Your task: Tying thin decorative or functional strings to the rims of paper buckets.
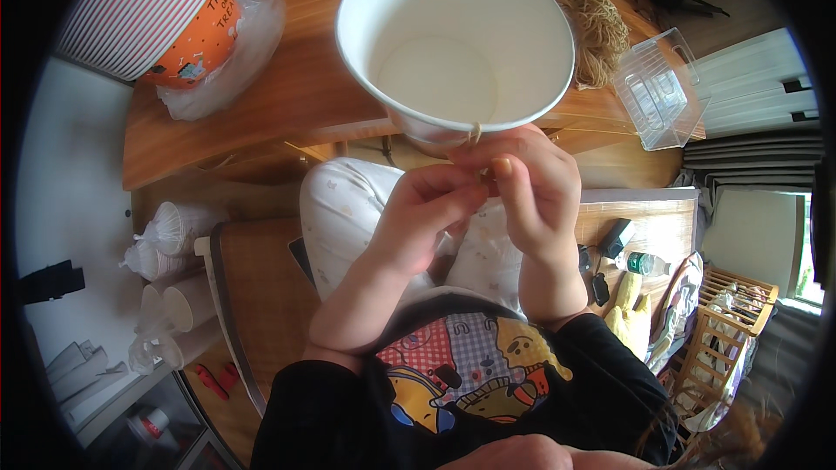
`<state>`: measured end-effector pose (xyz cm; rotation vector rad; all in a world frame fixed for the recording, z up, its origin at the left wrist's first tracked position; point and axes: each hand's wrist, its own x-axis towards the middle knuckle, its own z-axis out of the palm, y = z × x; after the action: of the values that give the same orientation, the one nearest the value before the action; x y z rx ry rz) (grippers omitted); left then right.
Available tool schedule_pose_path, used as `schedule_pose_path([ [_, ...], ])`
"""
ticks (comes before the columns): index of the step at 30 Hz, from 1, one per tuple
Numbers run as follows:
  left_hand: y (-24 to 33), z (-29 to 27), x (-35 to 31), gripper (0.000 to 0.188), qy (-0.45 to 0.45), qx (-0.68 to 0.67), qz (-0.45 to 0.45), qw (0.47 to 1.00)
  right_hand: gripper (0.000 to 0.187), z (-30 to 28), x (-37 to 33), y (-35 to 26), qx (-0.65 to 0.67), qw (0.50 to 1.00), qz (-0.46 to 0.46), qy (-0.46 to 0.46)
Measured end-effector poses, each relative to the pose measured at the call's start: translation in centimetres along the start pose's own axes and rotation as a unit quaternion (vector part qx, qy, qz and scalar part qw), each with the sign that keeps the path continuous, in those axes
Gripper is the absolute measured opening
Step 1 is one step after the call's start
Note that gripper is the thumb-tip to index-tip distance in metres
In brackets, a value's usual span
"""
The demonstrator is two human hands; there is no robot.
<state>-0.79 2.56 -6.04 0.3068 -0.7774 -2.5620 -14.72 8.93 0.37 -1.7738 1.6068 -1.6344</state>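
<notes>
A large white paper bucket (444, 78) stands at the front edge of the table with its mouth tilted toward me. A short loop of tan string (475, 133) passes over its near rim. Just below that rim, my left hand (427, 213) pinches thumb and fingertips together on what looks like the string's end. My right hand (535, 187) is closed beside it, its fingers against the bucket's outer wall and its thumb bent in toward the left fingertips. The string between the hands is mostly hidden by fingers.
On the wooden table (296, 61) stand a stack of orange-printed buckets (187, 43) in plastic at left, a bundle of tan string (595, 30) and a clear plastic basket (657, 91) at right. Wrapped white cups (170, 231) sit lower left; a bottle (643, 263) lies right.
</notes>
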Motion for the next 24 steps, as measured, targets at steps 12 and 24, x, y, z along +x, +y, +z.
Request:
schedule_pose_path([
  [12,0.0,0.3,0.1,0.013,0.007,-0.022,-0.014,1.000,0.045,-0.6,-0.4,0.2,0.024,0.999,-0.020,-0.015],
  [24,0.3,1.9,-0.2,0.028,0.062,-0.031,-0.038,0.997,0.031,-1.1,-2.2,1.4,-0.089,0.982,-0.157,0.057],
])
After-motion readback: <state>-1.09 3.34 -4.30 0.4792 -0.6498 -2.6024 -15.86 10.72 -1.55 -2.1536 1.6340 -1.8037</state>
